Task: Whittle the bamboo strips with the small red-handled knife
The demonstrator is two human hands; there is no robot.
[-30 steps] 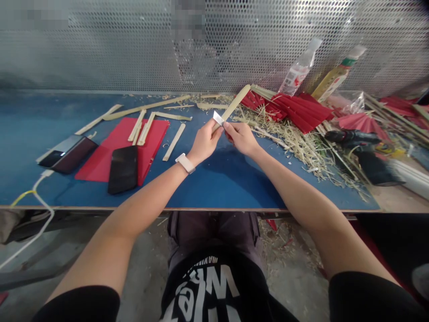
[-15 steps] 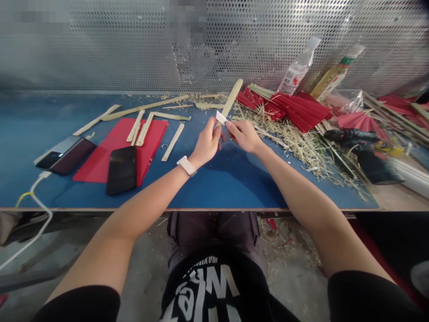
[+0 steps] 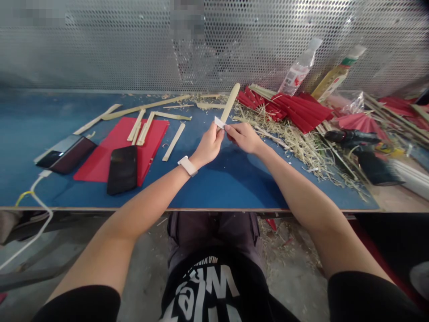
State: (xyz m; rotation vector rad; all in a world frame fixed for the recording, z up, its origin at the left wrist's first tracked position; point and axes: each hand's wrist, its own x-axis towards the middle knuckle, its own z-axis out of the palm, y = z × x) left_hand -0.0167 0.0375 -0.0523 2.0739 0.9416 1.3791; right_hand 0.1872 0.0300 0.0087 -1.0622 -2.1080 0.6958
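My left hand (image 3: 210,144) is closed round the lower end of a pale, round-tipped bamboo strip (image 3: 231,103), which points up and away over the table. Across the strip lies a small white flat piece (image 3: 219,122); whether it is paper or a blade I cannot make out. Its right end is pinched by the thumb and fingers of my right hand (image 3: 246,137). The two hands are close together, and the strip's bottom end is hidden in them.
Bamboo strips (image 3: 173,142) and a red folder (image 3: 100,156) with a black phone (image 3: 122,170) lie left. To the right are wood shavings (image 3: 301,147), red folded fans (image 3: 301,112), two bottles (image 3: 300,71) and a power drill (image 3: 355,136). A perforated metal panel (image 3: 234,49) stands behind.
The white piece has moved slightly down and left, toward my left hand. The strip's tip has dipped a little. My left fingers look more tightly closed.
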